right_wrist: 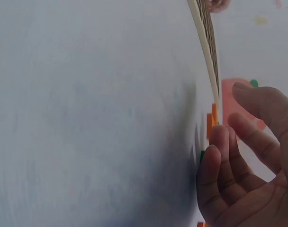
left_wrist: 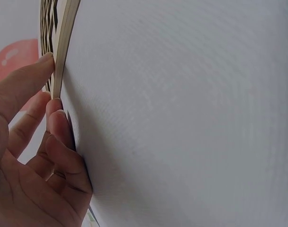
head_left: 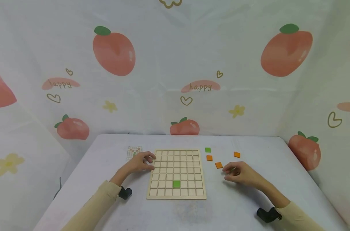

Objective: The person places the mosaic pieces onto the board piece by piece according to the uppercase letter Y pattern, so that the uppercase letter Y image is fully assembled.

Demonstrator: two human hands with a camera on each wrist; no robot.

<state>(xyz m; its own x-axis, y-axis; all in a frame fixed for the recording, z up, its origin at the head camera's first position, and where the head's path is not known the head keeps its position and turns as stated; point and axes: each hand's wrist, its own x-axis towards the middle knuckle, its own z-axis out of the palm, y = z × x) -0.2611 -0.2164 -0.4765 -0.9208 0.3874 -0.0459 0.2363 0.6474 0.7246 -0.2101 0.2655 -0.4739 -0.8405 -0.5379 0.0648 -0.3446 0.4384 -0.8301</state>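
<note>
A square wooden grid board (head_left: 162,196) lies on the table, a green square tile (head_left: 176,183) set in one of its lower cells. At the board's left edge rests my left hand (head_left: 141,161); in the left wrist view its thumb (left_wrist: 28,80) and fingertips touch the wooden rim. My right hand (head_left: 241,173) hovers right of the board, fingers loosely bent, with nothing between thumb and fingers. Closest to its fingertips is an orange tile (head_left: 219,165). Two more orange tiles (head_left: 209,158) (head_left: 237,154) and a second green tile (head_left: 208,149) lie farther back.
A small printed grid card (head_left: 134,150) lies behind my left hand, partly covered by it. The white table (head_left: 232,211) meets a fruit-print cloth backdrop (head_left: 152,106) at its back edge. Black wrist cameras (head_left: 268,215) hang below both forearms.
</note>
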